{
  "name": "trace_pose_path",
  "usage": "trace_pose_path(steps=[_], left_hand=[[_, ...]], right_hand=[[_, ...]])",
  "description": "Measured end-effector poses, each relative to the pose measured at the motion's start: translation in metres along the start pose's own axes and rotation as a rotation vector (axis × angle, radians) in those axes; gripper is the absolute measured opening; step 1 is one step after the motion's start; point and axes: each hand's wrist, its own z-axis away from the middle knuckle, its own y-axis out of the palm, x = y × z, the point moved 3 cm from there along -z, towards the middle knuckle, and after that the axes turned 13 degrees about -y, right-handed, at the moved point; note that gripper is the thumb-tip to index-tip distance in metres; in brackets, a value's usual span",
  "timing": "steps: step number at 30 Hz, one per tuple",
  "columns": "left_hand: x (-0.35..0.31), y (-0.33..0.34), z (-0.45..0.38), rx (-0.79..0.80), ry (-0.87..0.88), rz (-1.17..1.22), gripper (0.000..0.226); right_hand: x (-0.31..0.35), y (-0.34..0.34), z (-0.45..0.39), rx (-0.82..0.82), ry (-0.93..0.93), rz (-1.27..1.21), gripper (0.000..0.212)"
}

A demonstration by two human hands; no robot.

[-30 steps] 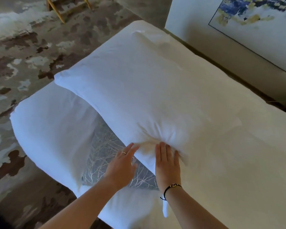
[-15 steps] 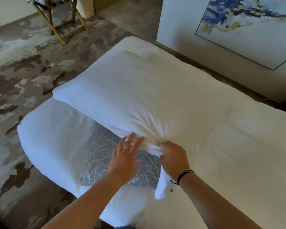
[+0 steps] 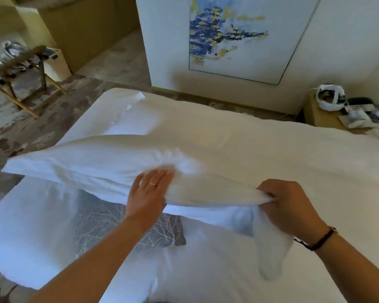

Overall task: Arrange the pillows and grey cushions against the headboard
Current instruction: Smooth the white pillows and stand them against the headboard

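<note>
A long white pillow (image 3: 92, 162) is lifted off the white bed (image 3: 271, 154), stretching from the left edge toward the centre. My right hand (image 3: 287, 204) pinches its near corner, and loose pillowcase fabric hangs below the grip. My left hand (image 3: 148, 191) lies flat with fingers spread on the pillow's near side. Beneath the pillow lies a grey cushion (image 3: 109, 228) with a pale branch pattern, partly covered by my left forearm. Another white pillow (image 3: 24, 235) lies to its left at the bed's corner. The headboard is not in view.
A framed blue and yellow painting (image 3: 239, 38) hangs on the wall beyond the bed. A cluttered nightstand (image 3: 328, 114) stands at the far right. A wooden folding stand (image 3: 22, 68) with items sits on the patterned carpet at the far left.
The pillow has been raised off the bed. My right hand has moved right along the edge, gripping the corner. My left hand has gone from under the edge onto the pillow. The view has tilted up.
</note>
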Motion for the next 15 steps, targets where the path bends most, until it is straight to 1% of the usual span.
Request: trace_pose_path(steps=[2, 3, 5, 7, 9, 11, 13, 15], left_hand=[[-0.034, 0.0, -0.007, -0.012, 0.078, -0.031, 0.07], [-0.052, 0.002, -0.01, 0.011, 0.116, -0.052, 0.059], [-0.097, 0.011, -0.011, 0.112, 0.206, -0.128, 0.036], [-0.139, 0.027, -0.006, 0.243, 0.27, -0.23, 0.02], [-0.169, 0.039, 0.004, 0.32, 0.285, -0.273, 0.018], [-0.184, 0.043, 0.011, 0.35, 0.266, -0.288, 0.02], [-0.193, 0.038, 0.013, 0.371, 0.242, -0.263, 0.02], [-0.202, 0.028, 0.011, 0.379, 0.226, -0.206, 0.015]], right_hand=[[-0.034, -0.026, 0.045, -0.003, 0.071, -0.008, 0.026], [-0.051, -0.032, 0.066, 0.008, 0.107, -0.012, 0.03], [-0.084, -0.037, 0.108, 0.022, 0.185, -0.009, 0.041], [-0.113, -0.034, 0.147, 0.013, 0.281, -0.046, 0.045], [-0.136, -0.029, 0.174, -0.018, 0.368, -0.096, 0.046], [-0.153, -0.025, 0.189, -0.039, 0.41, -0.112, 0.044], [-0.164, -0.023, 0.194, -0.035, 0.4, -0.082, 0.041], [-0.174, -0.029, 0.19, -0.014, 0.384, -0.016, 0.028]])
